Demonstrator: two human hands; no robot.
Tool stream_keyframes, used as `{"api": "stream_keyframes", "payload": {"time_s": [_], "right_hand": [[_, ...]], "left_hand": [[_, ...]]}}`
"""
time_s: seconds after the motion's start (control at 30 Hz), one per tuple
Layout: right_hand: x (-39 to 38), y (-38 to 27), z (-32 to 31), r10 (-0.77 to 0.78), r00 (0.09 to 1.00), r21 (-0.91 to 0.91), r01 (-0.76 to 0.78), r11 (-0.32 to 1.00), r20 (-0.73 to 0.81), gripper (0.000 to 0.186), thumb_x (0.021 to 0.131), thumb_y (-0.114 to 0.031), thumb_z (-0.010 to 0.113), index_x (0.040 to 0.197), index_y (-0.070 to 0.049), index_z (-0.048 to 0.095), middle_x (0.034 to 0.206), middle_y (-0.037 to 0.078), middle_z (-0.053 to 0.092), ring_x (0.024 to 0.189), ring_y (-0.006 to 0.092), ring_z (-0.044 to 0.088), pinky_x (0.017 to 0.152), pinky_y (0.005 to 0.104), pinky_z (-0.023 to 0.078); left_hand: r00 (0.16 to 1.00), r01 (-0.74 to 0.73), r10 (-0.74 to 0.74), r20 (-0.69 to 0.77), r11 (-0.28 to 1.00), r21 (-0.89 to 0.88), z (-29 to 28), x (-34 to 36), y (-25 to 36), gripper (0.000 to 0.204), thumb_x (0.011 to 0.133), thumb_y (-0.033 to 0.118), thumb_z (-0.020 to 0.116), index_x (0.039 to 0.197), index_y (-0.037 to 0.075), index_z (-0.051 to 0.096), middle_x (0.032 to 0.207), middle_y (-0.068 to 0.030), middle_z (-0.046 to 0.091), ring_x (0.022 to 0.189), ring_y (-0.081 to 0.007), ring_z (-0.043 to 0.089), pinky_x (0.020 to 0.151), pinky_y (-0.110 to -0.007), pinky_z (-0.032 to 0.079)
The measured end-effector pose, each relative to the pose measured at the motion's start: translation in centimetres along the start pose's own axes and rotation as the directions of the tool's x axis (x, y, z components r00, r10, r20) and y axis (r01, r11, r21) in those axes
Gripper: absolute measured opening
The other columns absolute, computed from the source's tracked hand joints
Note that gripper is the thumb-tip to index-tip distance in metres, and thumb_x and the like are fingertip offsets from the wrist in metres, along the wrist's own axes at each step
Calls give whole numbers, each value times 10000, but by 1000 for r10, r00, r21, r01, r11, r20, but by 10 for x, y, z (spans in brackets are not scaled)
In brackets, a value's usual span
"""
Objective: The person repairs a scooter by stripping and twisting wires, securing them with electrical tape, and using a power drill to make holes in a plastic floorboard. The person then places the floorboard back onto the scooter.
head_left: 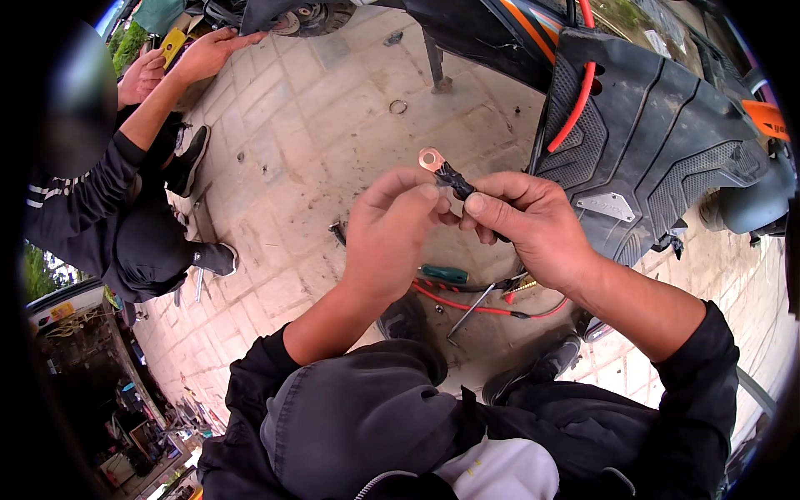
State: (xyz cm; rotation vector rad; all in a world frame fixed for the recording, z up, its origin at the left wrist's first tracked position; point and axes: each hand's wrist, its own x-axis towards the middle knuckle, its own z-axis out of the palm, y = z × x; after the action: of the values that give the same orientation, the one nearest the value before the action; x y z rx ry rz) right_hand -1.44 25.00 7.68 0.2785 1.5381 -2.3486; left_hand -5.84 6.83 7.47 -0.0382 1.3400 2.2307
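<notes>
Between my hands is a black cable (pixel 455 179) ending in a copper ring lug (pixel 430 159), its neck wrapped in uneven black tape. My right hand (pixel 533 221) pinches the cable between thumb and fingers, just below the wrapped part. From the other side, my left hand (pixel 392 225) has its thumb and fingers pressed together at the taped section; whether they hold a loose tape end is too small to tell. The lug points up and away from me. On the ground below lie a red cable (pixel 475 308), a green-handled tool (pixel 443 273) and a metal hex key (pixel 471 315).
A vehicle's black footboard (pixel 642 142) stands close on the right, with a cut red cable (pixel 575 108) hanging over it. At left, another person (pixel 100 208) crouches, holding something yellow (pixel 172 46). A metal ring (pixel 398 107) lies on the paving (pixel 333 125).
</notes>
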Motion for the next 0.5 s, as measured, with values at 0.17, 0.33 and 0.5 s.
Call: {"api": "stream_keyframes", "payload": {"time_s": [0.17,0.33,0.5], "right_hand": [[-2,2,4,-70,997,-118,64,991,-41,191,883,-125,677,1009,18,697,866,27,689,782,59,584,703,231,478],[-4,0,4,-82,994,-242,63,968,-66,216,863,-130,701,991,42,683,861,30,680,788,70,586,705,238,483],[-4,-3,-7,6,999,-223,1,975,33,216,865,-160,705,945,34,655,814,21,652,759,64,575,674,232,472]], "left_hand": [[997,55,-53,-50,998,29,6,-4,6,198,925,158,603,1001,-24,619,893,-78,635,819,-160,594,774,-318,484],[996,60,-32,-81,929,365,-2,-3,9,225,921,184,635,984,-31,626,830,-52,628,758,-105,562,724,-269,456],[997,57,-72,0,788,614,1,-10,18,245,928,176,628,986,-61,601,801,-33,596,732,-85,515,678,-252,439]]}}
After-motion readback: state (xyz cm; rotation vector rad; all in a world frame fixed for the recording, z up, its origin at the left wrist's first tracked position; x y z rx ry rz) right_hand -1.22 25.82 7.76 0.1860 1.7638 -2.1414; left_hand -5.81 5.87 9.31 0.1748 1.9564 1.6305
